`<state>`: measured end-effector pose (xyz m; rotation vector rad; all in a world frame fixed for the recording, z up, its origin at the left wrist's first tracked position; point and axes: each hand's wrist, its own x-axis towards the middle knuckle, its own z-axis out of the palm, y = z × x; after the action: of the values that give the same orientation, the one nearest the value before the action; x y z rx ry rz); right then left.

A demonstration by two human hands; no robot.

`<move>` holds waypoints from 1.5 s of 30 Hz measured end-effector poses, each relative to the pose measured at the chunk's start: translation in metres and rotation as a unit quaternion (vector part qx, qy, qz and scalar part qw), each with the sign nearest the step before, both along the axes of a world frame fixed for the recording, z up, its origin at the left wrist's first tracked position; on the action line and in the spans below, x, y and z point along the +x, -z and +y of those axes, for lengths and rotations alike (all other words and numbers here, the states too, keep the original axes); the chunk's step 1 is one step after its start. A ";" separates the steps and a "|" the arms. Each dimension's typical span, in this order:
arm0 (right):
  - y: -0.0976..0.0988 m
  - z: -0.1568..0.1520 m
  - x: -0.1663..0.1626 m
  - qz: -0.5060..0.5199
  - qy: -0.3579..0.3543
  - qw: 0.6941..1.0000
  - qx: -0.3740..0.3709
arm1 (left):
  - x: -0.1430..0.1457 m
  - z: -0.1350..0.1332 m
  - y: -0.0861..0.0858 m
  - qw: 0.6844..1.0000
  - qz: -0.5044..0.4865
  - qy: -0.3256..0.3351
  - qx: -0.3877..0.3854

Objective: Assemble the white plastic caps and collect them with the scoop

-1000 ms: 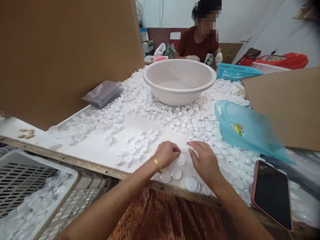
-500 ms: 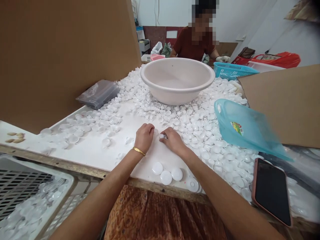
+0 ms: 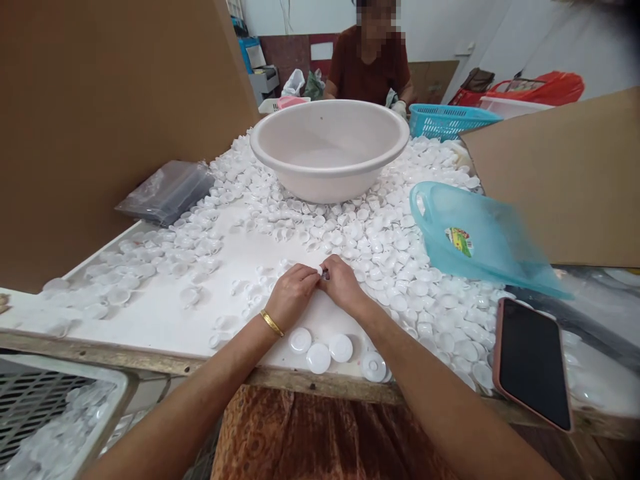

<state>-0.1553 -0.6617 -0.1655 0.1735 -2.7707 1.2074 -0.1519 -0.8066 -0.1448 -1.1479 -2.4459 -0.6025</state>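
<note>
My left hand [image 3: 295, 293], with a gold bracelet at the wrist, is closed, fingertips pressed against those of my right hand [image 3: 344, 283]. My right thumb and forefinger pinch a small pale piece [image 3: 325, 274], mostly covered by the fingers. What my left fingers grip, if anything, is hidden. Both hands are low over the white tabletop [image 3: 245, 250]. Nearer the edge, between my forearms, lie round white discs [image 3: 318, 359], and a ringed disc [image 3: 374, 366] sits beside my right forearm. Small white cup-like plastic pieces [image 3: 407, 267] spread around the hands, thickest to the right.
A big white basin [image 3: 330, 180] stands on the pieces, with a co-worker [image 3: 370, 67] behind it. Rightward are a blue translucent plastic tray [image 3: 480, 233], a phone [image 3: 534, 367] and cardboard [image 3: 560, 180]. Tall cardboard [image 3: 115, 120] walls the left; a crate [image 3: 117, 380] of pieces sits below.
My hands have come together from a small gap, fingertips now meeting around the pale piece. The view has shifted a little. The co-worker's gloved hand has moved inward behind the basin.
</note>
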 end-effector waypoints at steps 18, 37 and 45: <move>-0.009 0.003 0.004 -0.007 0.021 0.998 -0.056 | -0.006 0.002 -0.014 0.992 -0.016 0.042 -0.116; -0.029 0.027 0.050 0.057 -0.019 0.998 0.026 | 0.055 -0.011 -0.034 0.990 -0.093 -0.002 -0.105; -0.038 0.080 0.111 0.046 0.155 0.977 0.141 | 0.044 0.039 -0.037 0.978 -0.151 -0.044 -0.135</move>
<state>-0.0439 -0.5817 -0.1272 -0.1715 -2.7413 0.7127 -0.1080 -0.7679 -0.1076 -1.1058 -2.8939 -0.4558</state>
